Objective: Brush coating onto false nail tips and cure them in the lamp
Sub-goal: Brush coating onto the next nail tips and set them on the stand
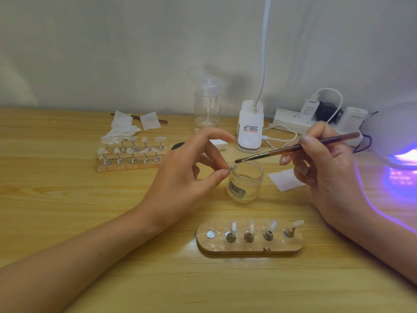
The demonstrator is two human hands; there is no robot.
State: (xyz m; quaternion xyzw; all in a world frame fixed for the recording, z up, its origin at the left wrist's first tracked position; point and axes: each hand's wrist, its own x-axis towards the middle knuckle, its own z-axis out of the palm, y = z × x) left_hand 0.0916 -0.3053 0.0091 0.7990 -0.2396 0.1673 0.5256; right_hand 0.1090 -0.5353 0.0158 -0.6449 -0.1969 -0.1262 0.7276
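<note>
Nail tip (232, 167) held over jar (245, 180).
Left hand (191, 168) pinched the tip at fingertips; right hand (325, 163) gripped the brush (297, 147), bristles just beside the tip.

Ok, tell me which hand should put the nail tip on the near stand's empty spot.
Probably left. The left hand pinches the nail tip, and the empty spot sits at the left end of the near stand; the right hand holds the brush.

Table (67, 199) pale wood-grain; brush (293, 147) reddish-brown; jar (246, 181) clear; lamp (401, 154) white, violet glow.
</note>
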